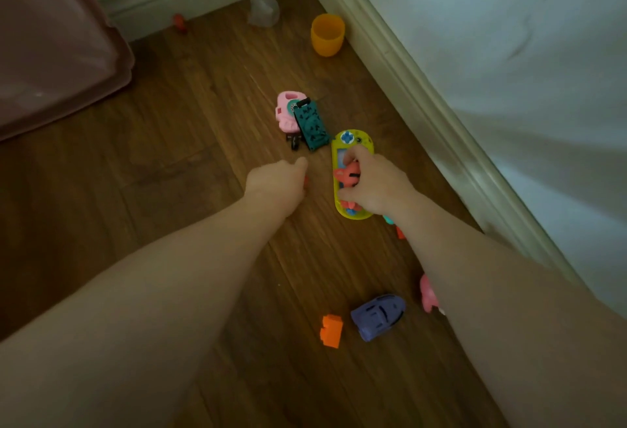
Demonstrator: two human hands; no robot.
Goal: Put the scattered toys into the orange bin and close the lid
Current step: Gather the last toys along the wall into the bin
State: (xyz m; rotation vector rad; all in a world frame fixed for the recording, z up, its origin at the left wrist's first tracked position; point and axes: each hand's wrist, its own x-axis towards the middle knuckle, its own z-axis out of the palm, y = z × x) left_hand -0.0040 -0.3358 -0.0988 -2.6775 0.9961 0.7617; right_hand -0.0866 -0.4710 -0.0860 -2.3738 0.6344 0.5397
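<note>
A person's two bare arms reach down over a wooden floor strewn with toys. The right hand (369,183) curls around a small coral-pink toy (347,174) and rests on a yellow-green toy game console (351,142) lying beneath it. The left hand (278,185), just beside it, is clenched; something small and red peeks from under it, but what it is cannot be told. Beyond the fingers lie a pink toy (285,112) and a dark teal toy (310,123). Nearer the elbows sit a purple toy car (378,315) and an orange block (330,329). A pinkish bin (57,40), possibly the target, stands far left. Lifting console and small toy together risks dropping one, since the grip looks shared.
</note>
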